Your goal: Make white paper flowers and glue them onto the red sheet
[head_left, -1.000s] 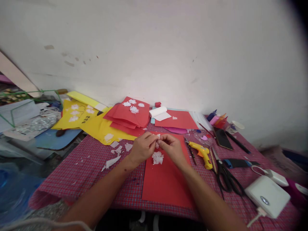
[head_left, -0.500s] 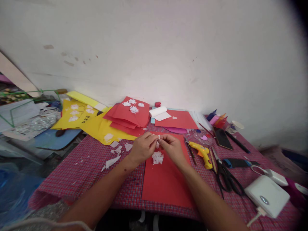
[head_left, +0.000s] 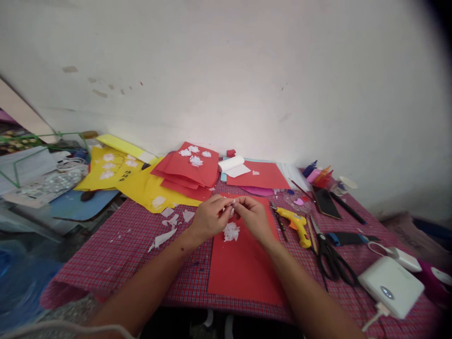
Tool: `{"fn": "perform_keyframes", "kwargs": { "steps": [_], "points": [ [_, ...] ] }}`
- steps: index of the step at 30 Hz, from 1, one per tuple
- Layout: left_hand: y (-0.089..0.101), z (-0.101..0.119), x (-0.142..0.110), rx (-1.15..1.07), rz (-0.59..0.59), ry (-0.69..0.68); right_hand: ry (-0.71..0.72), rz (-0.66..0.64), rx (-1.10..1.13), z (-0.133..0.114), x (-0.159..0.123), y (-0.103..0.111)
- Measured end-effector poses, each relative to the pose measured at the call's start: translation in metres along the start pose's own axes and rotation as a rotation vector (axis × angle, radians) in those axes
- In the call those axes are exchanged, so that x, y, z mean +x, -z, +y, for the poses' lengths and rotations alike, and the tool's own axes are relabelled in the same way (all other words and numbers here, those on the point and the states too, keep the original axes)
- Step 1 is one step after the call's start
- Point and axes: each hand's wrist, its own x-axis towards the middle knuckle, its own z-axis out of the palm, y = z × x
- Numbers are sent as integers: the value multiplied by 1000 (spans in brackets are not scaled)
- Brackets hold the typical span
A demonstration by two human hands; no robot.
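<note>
Fingertips of left hand (head_left: pixel 207 218) and right hand (head_left: pixel 254 218) pinch white scrap (head_left: pixel 232 203).
Paper cluster (head_left: pixel 231 232) lies just bodyward on red sheet (head_left: pixel 243 275); scrap's long axis unclear.

The left hand (head_left: pixel 211 218) and the right hand (head_left: pixel 253 215) cover much of the paper bit (head_left: pixel 232 212) between their fingers, and also part of the red sheet (head_left: pixel 243 275). The writing (head_left: pixel 124 176) on the yellow sheet (head_left: pixel 92 176) is too small for me to read.
</note>
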Motion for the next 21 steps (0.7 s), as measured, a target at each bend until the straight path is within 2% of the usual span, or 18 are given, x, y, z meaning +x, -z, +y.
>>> {"fn": "perform_keyframes", "kwargs": {
  "steps": [14, 21],
  "points": [
    [3, 2, 7, -306, -19, 296, 7, 22, -73, -1, -1, -1],
    [3, 5, 7, -409, -44, 370, -2, 24, -55, -2, -1, -2]
  ]
}}
